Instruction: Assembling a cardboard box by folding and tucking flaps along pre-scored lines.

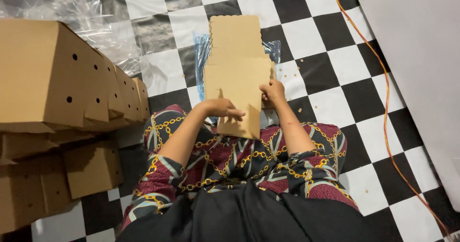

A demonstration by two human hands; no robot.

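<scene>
Cardboard sheet [238, 91], flat and unfolded, is held over the lap above the checkered floor [330, 79]. Left hand [223, 109] grips its left edge; right hand [273, 92] clasps the right edge. Folded boxes [62, 79] stacked at left.

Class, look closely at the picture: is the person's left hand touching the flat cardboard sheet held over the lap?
Touching. The head view shows the left hand with fingers laid across the face of the flat cardboard sheet, no gap between them.
</scene>
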